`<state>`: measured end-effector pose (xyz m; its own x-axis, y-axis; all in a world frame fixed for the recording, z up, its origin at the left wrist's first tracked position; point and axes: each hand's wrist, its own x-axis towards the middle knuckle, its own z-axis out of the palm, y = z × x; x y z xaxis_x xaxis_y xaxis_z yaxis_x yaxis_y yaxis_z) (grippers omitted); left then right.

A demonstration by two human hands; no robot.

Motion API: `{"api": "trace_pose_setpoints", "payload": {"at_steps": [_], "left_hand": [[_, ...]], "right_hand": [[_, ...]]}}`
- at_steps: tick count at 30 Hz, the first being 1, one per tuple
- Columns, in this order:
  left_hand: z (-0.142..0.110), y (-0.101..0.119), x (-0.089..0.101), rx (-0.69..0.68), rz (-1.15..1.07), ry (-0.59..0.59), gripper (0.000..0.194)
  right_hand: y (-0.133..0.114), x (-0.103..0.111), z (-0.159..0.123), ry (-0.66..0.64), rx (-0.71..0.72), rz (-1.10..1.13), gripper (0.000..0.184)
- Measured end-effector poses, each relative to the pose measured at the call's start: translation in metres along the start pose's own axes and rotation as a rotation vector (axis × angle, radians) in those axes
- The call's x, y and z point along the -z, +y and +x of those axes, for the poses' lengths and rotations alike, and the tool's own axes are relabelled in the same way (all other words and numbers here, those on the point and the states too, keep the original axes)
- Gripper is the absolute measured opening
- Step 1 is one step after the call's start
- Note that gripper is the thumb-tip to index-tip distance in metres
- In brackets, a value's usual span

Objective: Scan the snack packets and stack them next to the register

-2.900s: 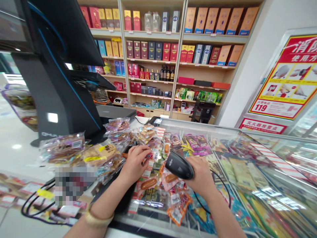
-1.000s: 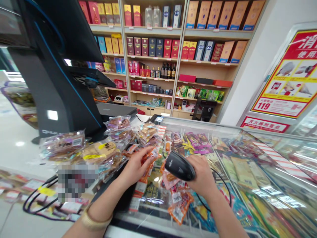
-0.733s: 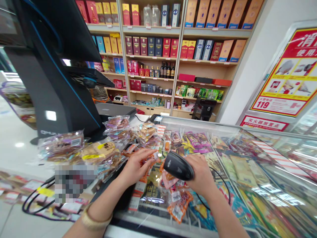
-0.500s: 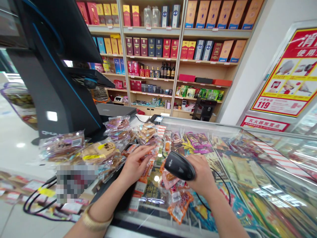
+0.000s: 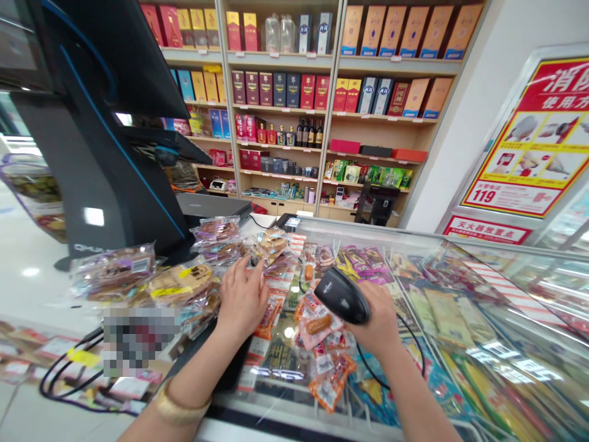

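Observation:
My right hand (image 5: 375, 313) is wrapped round a black barcode scanner (image 5: 343, 296), its head tilted to the left above the glass counter. Below the scanner lies a small heap of clear and orange snack packets (image 5: 324, 359), one showing a brown sausage-like piece. My left hand (image 5: 243, 298) is palm down with its fingers apart and slightly bent, near the bagged snacks (image 5: 271, 245). Its fingertips are partly hidden against the packets. Just right of that hand is an orange snack packet (image 5: 267, 319).
A black checkout terminal (image 5: 119, 159) rises at the left. Bagged snacks with yellow labels (image 5: 184, 281) are piled in front of it. The scanner's cable (image 5: 421, 347) loops beside my right arm. Under the glass counter (image 5: 276, 402) lie many snacks. Shelves of boxes (image 5: 285, 58) stand behind.
My left hand has drawn back leftwards from over the orange packets to beside the bagged snacks. The scanner has shifted slightly right and up, uncovering more of the sausage-like packet.

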<state>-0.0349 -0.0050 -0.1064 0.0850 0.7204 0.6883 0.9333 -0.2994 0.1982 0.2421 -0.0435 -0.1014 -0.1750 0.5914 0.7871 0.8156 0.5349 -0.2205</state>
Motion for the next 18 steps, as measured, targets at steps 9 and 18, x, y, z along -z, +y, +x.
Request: {"api": "trace_pose_setpoints", "payload": {"at_steps": [9,18], "left_hand": [[0.004,0.034,-0.003,-0.465,-0.457,-0.471,0.052],[0.021,0.048,-0.017,-0.503,-0.453,-0.593,0.038]], "right_hand": [[0.006,0.0,-0.001,0.083,-0.072,-0.011,0.009],[0.005,-0.001,0.0,0.058,-0.053,-0.015,0.01]]}}
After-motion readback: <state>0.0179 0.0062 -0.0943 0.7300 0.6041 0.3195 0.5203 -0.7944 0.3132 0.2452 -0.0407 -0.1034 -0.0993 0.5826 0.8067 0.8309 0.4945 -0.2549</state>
